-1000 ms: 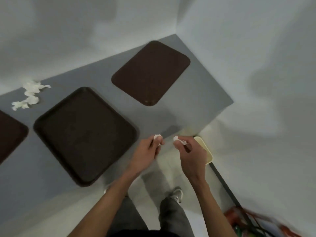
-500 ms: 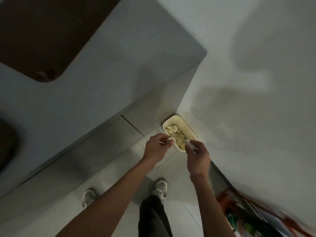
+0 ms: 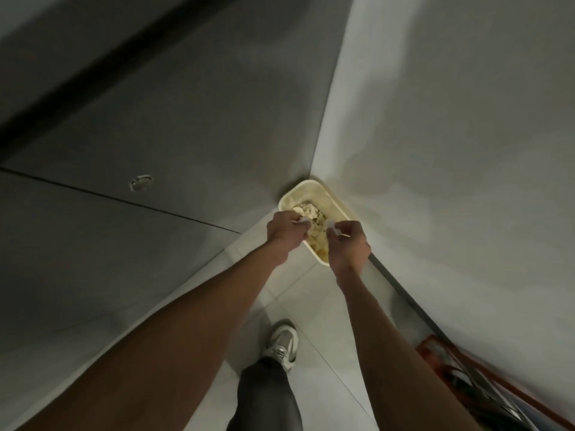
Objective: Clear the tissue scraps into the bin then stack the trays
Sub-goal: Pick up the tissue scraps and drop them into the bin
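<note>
A cream rectangular bin (image 3: 306,189) stands on the floor in the corner between the grey cabinet and the white wall, with crumpled tissue scraps (image 3: 308,209) inside. Both hands hang just above its near half. My left hand (image 3: 287,231) pinches a small white tissue scrap (image 3: 303,221) in its fingertips. My right hand (image 3: 350,244) pinches another white scrap (image 3: 332,227). The trays are out of view.
The grey cabinet front (image 3: 155,150) with a round fitting (image 3: 141,182) fills the left. A white wall (image 3: 451,150) rises on the right. My shoe (image 3: 281,343) stands on the pale floor tiles. Red-framed clutter (image 3: 485,387) lies at the lower right.
The view has swung down from the tabletop and trays to the bin on the floor. Both hands, each still pinching a scrap, have lowered over the bin.
</note>
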Tool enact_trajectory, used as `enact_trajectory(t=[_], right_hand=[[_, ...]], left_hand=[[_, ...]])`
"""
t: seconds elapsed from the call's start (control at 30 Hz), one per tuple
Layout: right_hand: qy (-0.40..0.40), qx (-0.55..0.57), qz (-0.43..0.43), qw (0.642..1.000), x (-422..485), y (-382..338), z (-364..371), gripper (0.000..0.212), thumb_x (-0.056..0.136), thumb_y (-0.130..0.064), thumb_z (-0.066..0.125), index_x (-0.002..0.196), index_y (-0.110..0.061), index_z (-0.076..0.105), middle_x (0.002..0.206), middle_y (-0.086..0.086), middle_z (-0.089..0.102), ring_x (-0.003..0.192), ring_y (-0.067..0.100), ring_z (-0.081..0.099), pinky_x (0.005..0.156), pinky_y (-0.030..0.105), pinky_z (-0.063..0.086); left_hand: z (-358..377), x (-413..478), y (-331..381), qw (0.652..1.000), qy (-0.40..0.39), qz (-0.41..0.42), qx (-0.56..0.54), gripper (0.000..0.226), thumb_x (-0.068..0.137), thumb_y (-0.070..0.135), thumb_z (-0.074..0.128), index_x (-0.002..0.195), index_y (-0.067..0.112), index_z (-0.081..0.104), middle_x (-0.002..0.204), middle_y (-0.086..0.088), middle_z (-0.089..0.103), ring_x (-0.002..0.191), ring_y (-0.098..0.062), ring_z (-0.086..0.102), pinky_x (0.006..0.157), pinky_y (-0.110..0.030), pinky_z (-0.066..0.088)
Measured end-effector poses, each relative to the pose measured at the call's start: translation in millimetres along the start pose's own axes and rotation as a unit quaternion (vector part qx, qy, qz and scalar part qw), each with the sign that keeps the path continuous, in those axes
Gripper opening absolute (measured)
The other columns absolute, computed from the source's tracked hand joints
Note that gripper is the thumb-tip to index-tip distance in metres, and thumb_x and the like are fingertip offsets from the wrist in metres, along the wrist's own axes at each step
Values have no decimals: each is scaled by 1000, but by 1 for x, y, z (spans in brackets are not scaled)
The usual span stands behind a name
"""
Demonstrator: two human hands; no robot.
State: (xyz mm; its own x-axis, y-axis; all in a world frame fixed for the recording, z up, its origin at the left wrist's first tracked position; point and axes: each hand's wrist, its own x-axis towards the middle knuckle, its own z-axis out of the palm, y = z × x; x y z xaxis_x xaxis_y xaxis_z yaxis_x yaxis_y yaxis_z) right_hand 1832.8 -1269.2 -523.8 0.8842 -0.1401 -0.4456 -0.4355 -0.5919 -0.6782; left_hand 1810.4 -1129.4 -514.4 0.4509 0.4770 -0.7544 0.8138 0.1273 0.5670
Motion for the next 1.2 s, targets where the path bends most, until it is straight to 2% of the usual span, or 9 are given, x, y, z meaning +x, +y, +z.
enact_trajectory(t=[0.13,0.23,0.37,0.47,0.67,0.73,0.97,1.1,1.2], right_hand=[[-55,-29,21,998,19,10,5,28,87,-22,84,112,-22,70,107,-5,73,92,18,66,73,19,48],[-76,-62,9,995,28,14,0,39,86,-22,85,119,-26,67,114,2,76,100,24,71,87,33,59],[-89,-78,-18,993,15,-7,-19,30,95,-29,77,122,-29,65,120,6,74,105,27,71,87,36,61],[-96,-69,-61,991,-16,-37,-41,25,98,-31,72,121,-31,65,126,1,72,107,25,72,90,46,64],[-109,-87,-151,979,-124,-120,-90,27,102,-30,67,128,-24,64,132,8,70,114,29,68,94,32,55],[-106,-89,-173,975,-173,-151,-105,29,103,-32,66,130,-23,63,134,8,69,115,30,67,94,36,57],[-117,-101,-268,951,-338,-235,-135,29,106,-40,57,134,-33,58,137,-3,64,124,18,58,99,35,50],[-121,-107,-315,935,-428,-266,-138,36,106,-44,53,140,-33,56,142,-6,63,129,19,58,105,33,47],[-144,-109,-351,919,-497,-287,-135,43,107,-46,53,147,-29,53,146,-6,60,134,16,54,109,32,45]], left_hand=[[11,22,1,1000,-18,-4,24,42,84,25,83,123,17,70,116,-9,73,85,-20,78,83,-39,65],[6,25,6,994,-16,22,102,58,87,36,79,140,24,58,136,-8,61,107,-25,71,96,-36,59],[-24,-1,22,989,-13,58,136,46,96,36,68,140,27,58,139,-7,60,109,-20,65,88,-25,49],[-54,-42,34,976,-20,106,188,39,102,33,58,140,23,59,136,-2,65,129,-23,55,106,-31,47],[-130,-150,52,971,0,147,191,34,102,24,59,136,18,60,113,-1,73,119,-23,63,105,-37,50],[-162,-198,57,971,2,158,181,33,103,21,58,136,19,59,107,6,69,116,-21,64,105,-37,51],[-280,-346,47,959,54,231,154,36,104,30,55,140,24,56,126,2,70,119,-15,64,106,-36,51],[-353,-426,22,951,100,245,161,39,106,33,53,144,25,54,135,5,66,123,-15,62,101,-20,36],[-417,-477,-10,946,143,259,131,37,103,31,57,140,23,59,135,5,67,124,-18,64,106,-27,45]])
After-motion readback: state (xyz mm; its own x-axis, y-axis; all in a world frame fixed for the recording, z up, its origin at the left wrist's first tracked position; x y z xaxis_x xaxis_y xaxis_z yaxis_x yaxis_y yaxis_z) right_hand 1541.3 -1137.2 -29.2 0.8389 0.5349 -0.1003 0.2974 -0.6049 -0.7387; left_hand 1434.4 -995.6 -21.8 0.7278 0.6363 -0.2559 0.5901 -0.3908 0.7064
